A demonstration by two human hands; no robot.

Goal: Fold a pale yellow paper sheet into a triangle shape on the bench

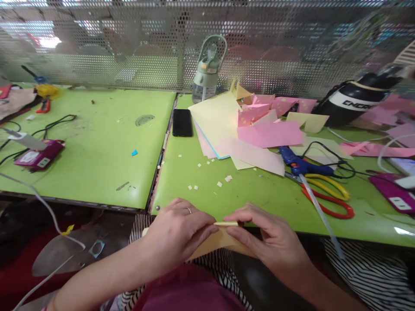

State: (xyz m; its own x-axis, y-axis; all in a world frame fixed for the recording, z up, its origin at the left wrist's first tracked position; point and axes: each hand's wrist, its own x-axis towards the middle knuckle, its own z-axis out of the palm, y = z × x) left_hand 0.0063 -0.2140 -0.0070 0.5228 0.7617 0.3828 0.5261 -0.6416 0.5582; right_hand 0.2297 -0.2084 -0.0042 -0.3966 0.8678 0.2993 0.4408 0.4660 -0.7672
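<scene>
Between my two hands, at the table's front edge, is a sheet of yellow paper (223, 241) with its top edge folded or rolled into a narrow strip. My left hand (178, 233) pinches that strip between thumb and fingers; a ring shows on one finger. On the other end, my right hand (264, 233) pinches the same folded edge with thumb and forefinger. The lower part of the sheet hangs down above my lap, partly hidden by both hands. Small cut paper squares (219, 184) lie on the table just beyond.
Pink and cream paper sheets (270, 134) are piled beyond my hands. To the right lie a blue glue gun (301, 164), scissors (329, 207) and a black bottle (352, 99). A phone (182, 122) and a clear bottle (207, 77) stand further back. Purple power strips (40, 154) with cords are at both sides.
</scene>
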